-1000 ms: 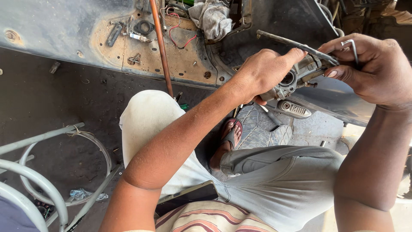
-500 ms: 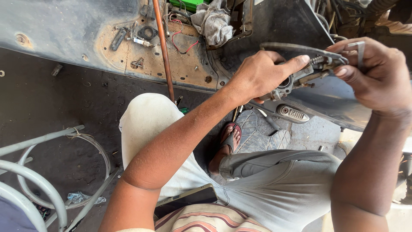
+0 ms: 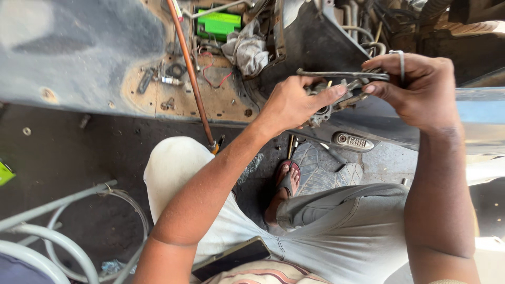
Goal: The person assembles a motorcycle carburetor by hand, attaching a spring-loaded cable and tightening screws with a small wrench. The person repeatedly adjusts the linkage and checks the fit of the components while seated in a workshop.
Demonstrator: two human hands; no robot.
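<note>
The left hand (image 3: 292,105) grips a small grey metal lever assembly (image 3: 336,94), thumb stretched along its top. Just beside it, the right hand (image 3: 418,89) pinches the assembly's far end and its thin metal rod (image 3: 336,73). Below both hands lie a sandalled foot (image 3: 286,181) and grey trousers (image 3: 336,231). Beyond the left hand, a grey rag (image 3: 244,50) and green battery (image 3: 218,23).

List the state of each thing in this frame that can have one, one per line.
Left hand: gripping the grey metal lever assembly.
Right hand: pinching the assembly's other end.
Grey metal lever assembly: held up off the floor between both hands.
Green rectangular battery: seated in an open compartment.
Grey crumpled rag: lying beside the battery.
</note>
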